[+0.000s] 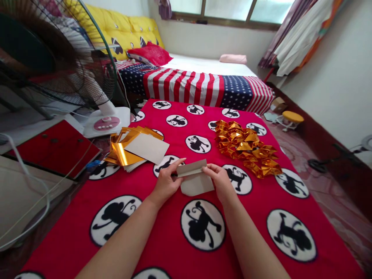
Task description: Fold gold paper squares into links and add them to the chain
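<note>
A small sheet of paper (197,184), pale grey on the side I see, lies low over the red cloth with its far edge folded up. My left hand (168,179) grips the left end of the fold between thumb and fingers. On the right end, my right hand (216,176) pinches the same fold. To the left sits a loose stack of gold foil paper sheets (122,152), one with its pale side up (148,147). Folded gold foil pieces (244,145) lie in a cluster to the right.
A red cloth with monkey prints (162,236) covers the table. A fan on a white base (109,120) stands at the left, beside a red panel (55,147). Behind is a bed with a flag-patterned cover (186,85). A yellow stool (293,116) stands right.
</note>
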### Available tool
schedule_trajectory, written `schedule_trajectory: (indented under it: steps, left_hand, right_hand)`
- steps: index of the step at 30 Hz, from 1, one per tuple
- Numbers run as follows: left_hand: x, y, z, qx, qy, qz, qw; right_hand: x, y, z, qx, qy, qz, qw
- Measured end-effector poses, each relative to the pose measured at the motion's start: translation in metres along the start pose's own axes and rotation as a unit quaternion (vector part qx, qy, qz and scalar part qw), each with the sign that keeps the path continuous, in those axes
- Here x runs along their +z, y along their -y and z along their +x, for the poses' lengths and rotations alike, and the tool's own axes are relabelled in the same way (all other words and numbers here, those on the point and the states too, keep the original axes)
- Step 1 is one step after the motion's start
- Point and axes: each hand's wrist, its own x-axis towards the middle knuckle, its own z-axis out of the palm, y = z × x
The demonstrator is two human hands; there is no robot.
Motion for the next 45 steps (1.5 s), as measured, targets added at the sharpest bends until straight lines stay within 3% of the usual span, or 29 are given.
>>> schedule_trajectory:
  steps: [3,5,7,10,14,16,19,21,26,30,35,39,45]
  left_hand:
    - [-0.004,-0.001,0.005,0.035,-0.044,0.016,0.998]
    - [-0.007,-0.007,0.005,0.079,-0.115,0.083,0.987]
    - [-0.008,-0.015,0.003,0.135,-0.147,0.134,0.971]
    - [-0.003,-0.022,0.0,0.218,-0.074,0.137,0.963]
    - [0.009,-0.017,0.005,0.167,0.025,0.16,0.973]
    - [0.012,-0.011,0.009,0.132,0.056,0.167,0.975]
    - [0.011,-0.003,0.013,0.103,0.068,0.142,0.982]
    - [0.009,0.001,0.014,0.093,0.065,0.12,0.986]
    - [0.008,0.004,0.015,0.089,0.064,0.101,0.989]
    - [0.009,0.004,0.014,0.082,0.057,0.105,0.989]
    - [0.006,0.004,0.013,0.081,0.062,0.096,0.99]
    - [-0.002,0.007,0.014,0.086,0.06,0.056,0.993]
    - [-0.011,0.007,0.013,0.126,0.117,0.071,0.982]
  right_hand:
    - [0.0,-0.002,0.007,0.005,-0.033,0.014,0.999]
    - [0.001,-0.006,0.012,-0.01,-0.074,0.024,0.997]
    - [0.002,-0.01,0.016,-0.026,-0.108,0.029,0.993]
    - [0.003,-0.018,0.018,-0.038,-0.121,0.005,0.992]
    - [0.001,-0.026,0.02,-0.079,-0.102,-0.102,0.986]
    - [-0.003,-0.027,0.02,-0.13,-0.122,-0.205,0.962]
    - [-0.012,-0.025,0.016,-0.241,-0.169,-0.338,0.894]
    - [-0.02,-0.021,0.012,-0.293,-0.143,-0.372,0.869]
    - [-0.036,-0.011,0.006,-0.321,0.022,-0.428,0.845]
    - [-0.039,-0.008,0.006,-0.34,0.071,-0.45,0.823]
    - [-0.037,-0.013,0.007,-0.357,0.091,-0.44,0.819]
    - [-0.037,-0.016,0.008,-0.347,0.075,-0.41,0.84]
    - [-0.038,-0.015,0.007,-0.336,0.072,-0.373,0.862]
